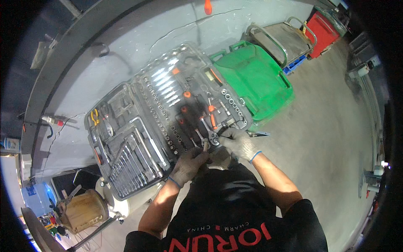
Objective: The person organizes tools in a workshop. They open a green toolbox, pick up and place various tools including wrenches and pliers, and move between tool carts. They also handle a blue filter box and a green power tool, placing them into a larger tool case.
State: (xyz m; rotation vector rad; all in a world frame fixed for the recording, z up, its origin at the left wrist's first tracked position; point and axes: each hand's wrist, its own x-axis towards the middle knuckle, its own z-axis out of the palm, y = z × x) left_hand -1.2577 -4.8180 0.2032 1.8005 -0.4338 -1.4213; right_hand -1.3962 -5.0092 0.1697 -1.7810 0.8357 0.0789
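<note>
Both my hands wear knitted work gloves and are over the near edge of an open socket tool case (135,94). My right hand (237,143) is at the head of a ratchet wrench (214,138), fingertips touching or close to it; whether they grip it I cannot tell. My left hand (190,163) has a small metal piece (205,145), perhaps a socket, at its fingertips. Ratchets with black and orange handles lie in the case between rows of sockets (233,102). Combination wrenches (129,167) and yellow-handled pliers (94,117) fill the left half.
A green lidded bin (255,82) stands against the case's right side. Beyond it are a metal cart (277,41) and a red cabinet (324,31). A cracked grey wall (135,37) rises behind. At lower left are a yellowish container (83,211) and a blue water bottle (37,198).
</note>
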